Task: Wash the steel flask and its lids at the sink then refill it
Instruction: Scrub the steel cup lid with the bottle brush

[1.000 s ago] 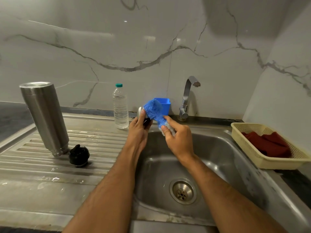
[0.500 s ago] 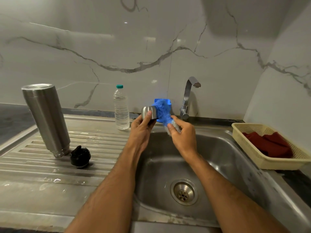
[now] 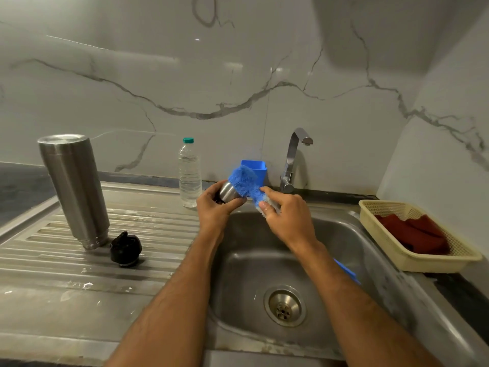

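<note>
Over the back rim of the sink (image 3: 330,337), my left hand (image 3: 214,207) grips a small steel lid cup (image 3: 228,192). My right hand (image 3: 288,215) grips a blue bristle brush (image 3: 244,181) by its neck, and the bristles lie against the cup's top. The brush's blue handle (image 3: 346,271) shows below my right forearm. The steel flask (image 3: 72,186) stands upside down on the ribbed drainboard (image 3: 79,263) at the left. A black inner lid (image 3: 125,249) lies beside its base.
A clear water bottle (image 3: 189,173) with a green cap stands at the back of the drainboard. A blue cup (image 3: 255,169) sits behind the brush beside the shut tap (image 3: 292,160). A cream basket (image 3: 412,260) with a dark red cloth (image 3: 412,231) rests at the right.
The steel cup has turned in my left hand, and the brush head has shifted over its top. Both hands stayed above the sink's back rim.
</note>
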